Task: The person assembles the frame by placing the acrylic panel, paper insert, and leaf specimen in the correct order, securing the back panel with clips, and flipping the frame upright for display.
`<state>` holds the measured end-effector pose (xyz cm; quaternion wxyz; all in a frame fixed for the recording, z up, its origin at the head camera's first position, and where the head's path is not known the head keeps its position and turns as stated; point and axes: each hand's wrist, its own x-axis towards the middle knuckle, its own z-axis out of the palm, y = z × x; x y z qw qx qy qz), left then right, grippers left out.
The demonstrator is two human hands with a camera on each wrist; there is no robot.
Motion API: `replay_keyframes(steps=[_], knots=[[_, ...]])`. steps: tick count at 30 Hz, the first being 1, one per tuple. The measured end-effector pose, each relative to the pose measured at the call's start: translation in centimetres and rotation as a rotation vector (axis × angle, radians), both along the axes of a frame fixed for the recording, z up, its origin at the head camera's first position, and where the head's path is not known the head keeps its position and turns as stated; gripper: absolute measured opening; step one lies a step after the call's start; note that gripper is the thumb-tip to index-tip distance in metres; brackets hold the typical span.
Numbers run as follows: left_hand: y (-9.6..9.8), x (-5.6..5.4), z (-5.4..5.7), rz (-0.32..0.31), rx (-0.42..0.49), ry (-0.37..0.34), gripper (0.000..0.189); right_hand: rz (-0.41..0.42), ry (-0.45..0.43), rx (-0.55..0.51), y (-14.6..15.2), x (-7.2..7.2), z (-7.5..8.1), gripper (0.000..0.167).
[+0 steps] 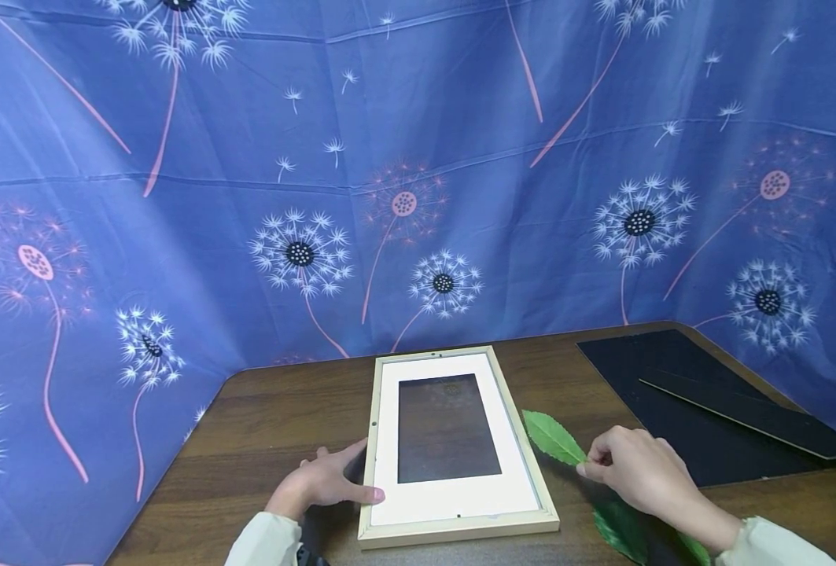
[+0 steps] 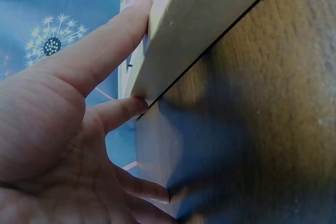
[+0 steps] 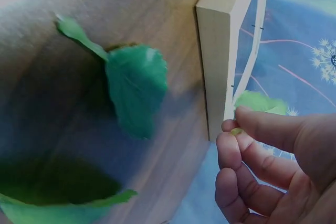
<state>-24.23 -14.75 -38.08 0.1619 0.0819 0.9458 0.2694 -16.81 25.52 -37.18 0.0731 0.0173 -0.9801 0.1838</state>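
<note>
A pale wooden picture frame [image 1: 458,531] with a white mat [image 1: 453,501] around a dark rectangular window lies on the table. At its left edge is my left hand [image 1: 329,477]; the thumb lies over the rim and the index fingertip touches the outer side, with the other fingers spread towards the tabletop. To the right of the frame, my right hand [image 1: 640,472] pinches a green leaf [image 1: 552,437] by its stem end between thumb and fingers, the blade pointing towards the frame. Below this hand, a darker green leaf [image 3: 137,87] lies on the table.
Another leaf [image 3: 58,211] lies near the front, partly hidden by the right arm in the head view. At the right are a black board [image 1: 644,369] and a narrower black panel [image 1: 750,413] resting across it. A blue dandelion-print cloth [image 1: 531,196] hangs behind the wooden table [image 1: 276,417].
</note>
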Motion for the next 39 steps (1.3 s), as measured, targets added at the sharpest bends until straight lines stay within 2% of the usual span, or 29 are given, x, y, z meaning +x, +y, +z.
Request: replay_keyframes(steps=[4, 11, 22, 33, 39], knots=[[0.0, 0.1, 0.0, 0.0, -0.002, -0.003, 0.092, 0.035, 0.072, 0.045, -0.3, -0.3, 0.3, 0.036], [0.1, 0.1, 0.1, 0.007, -0.012, -0.002, 0.091, 0.081, 0.144, 0.072, -0.5, -1.0, 0.4, 0.035], [0.0, 0.1, 0.1, 0.001, -0.021, 0.007, 0.091, 0.067, 0.034, 0.067, -1.7, -2.3, 1.4, 0.022], [-0.1, 0.1, 0.2, -0.015, -0.019, 0.01, 0.091, 0.084, 0.067, 0.009, -3.9, -4.3, 2.1, 0.009], [0.0, 0.0, 0.1, -0.001, -0.02, 0.008, 0.092, 0.111, 0.06, -0.031, -5.5, -5.6, 2.4, 0.015]])
